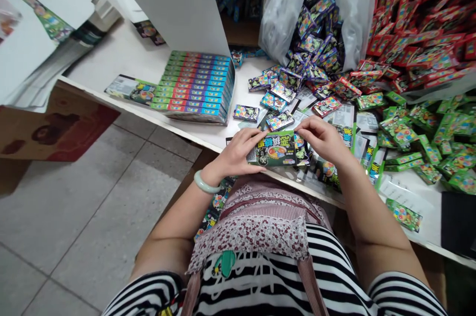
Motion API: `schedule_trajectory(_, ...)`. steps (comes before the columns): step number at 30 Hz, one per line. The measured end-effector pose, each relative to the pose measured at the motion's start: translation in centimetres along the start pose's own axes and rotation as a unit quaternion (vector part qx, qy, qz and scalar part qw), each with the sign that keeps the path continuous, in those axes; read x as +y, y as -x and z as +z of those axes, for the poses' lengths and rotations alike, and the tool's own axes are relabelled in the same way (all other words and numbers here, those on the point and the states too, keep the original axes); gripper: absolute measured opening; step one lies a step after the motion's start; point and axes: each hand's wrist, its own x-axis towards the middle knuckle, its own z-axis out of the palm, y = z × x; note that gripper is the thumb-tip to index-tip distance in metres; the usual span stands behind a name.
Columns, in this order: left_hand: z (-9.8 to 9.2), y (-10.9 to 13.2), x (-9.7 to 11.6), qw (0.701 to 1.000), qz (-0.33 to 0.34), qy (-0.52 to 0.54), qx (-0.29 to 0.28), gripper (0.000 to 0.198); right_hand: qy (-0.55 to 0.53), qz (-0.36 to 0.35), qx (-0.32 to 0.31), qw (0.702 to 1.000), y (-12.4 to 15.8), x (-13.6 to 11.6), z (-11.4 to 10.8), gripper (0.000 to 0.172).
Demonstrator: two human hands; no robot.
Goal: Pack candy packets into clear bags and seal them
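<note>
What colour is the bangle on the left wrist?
Pale green; the bangle shows best in the head view.

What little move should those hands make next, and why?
I'd probably run the right hand down the right edge of the black-and-green packet: that hand is by the upper right corner, while the left hand holds the left end.

Striped sleeves [403, 290], floral apron [253, 234] (pale green bangle [204, 185])

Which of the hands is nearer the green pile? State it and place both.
Right. The right hand is left of the green pile, apart from it; the left hand is farther left, beyond the right hand.
</note>
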Motion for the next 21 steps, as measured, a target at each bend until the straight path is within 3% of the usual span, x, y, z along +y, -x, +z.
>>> schedule_trajectory(3, 0.3, 0.0, -0.1, 1.000, -0.023, -0.012, 0.010, 0.105, 0.002, 0.031, 0.081, 0.996, 0.0, 0.1, 1.4, 0.019)
schedule_trajectory(6, 0.2, 0.3, -0.4, 0.998, -0.052, -0.025, 0.033, 0.103, 0.059, -0.011, 0.151, 0.987, 0.7, -0.2, 1.9, 0.021)
schedule_trajectory(10, 0.1, 0.6, -0.9, 0.998, -0.055, -0.011, 0.031, 0.103, 0.075, -0.042, 0.074, 0.994, 1.6, -1.1, 0.9, 0.021)
schedule_trajectory(14, 0.5, 0.4, -0.9, 0.998, -0.051, -0.008, 0.038, 0.103, 0.034, 0.000, 0.032, 0.999, 1.3, -1.3, 0.3, 0.025)
schedule_trajectory(17, 0.9, 0.3, -0.9, 0.997, -0.050, -0.016, 0.048, 0.103, 0.013, 0.030, 0.026, 0.999, 1.0, -1.3, 1.3, 0.027)
schedule_trajectory(21, 0.5, 0.7, -1.1, 0.998, -0.046, -0.017, 0.032, 0.103, -0.013, 0.034, -0.038, 0.999, 0.5, -1.2, 2.7, 0.033)
